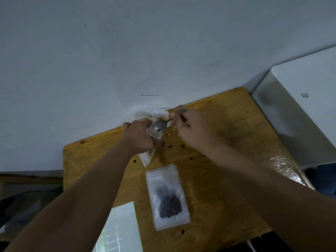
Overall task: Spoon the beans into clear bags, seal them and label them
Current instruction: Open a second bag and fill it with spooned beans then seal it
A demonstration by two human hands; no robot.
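Observation:
My left hand (138,136) grips a small clear bag (147,157) near the far edge of the wooden table (214,179), holding its mouth up. My right hand (189,128) holds a metal spoon (160,125) by the handle, its bowl over the bag's mouth. Behind the hands lies a crumpled clear plastic bag (145,114), its contents hidden. A filled clear bag with dark beans (168,197) lies flat in the middle of the table. A sheet of white labels (121,228) sits at the near left edge.
Several loose beans (170,146) are scattered on the wood around the hands, and one (182,231) lies near the front edge. A pale wall stands right behind the table. A white-topped surface (305,106) adjoins at the right.

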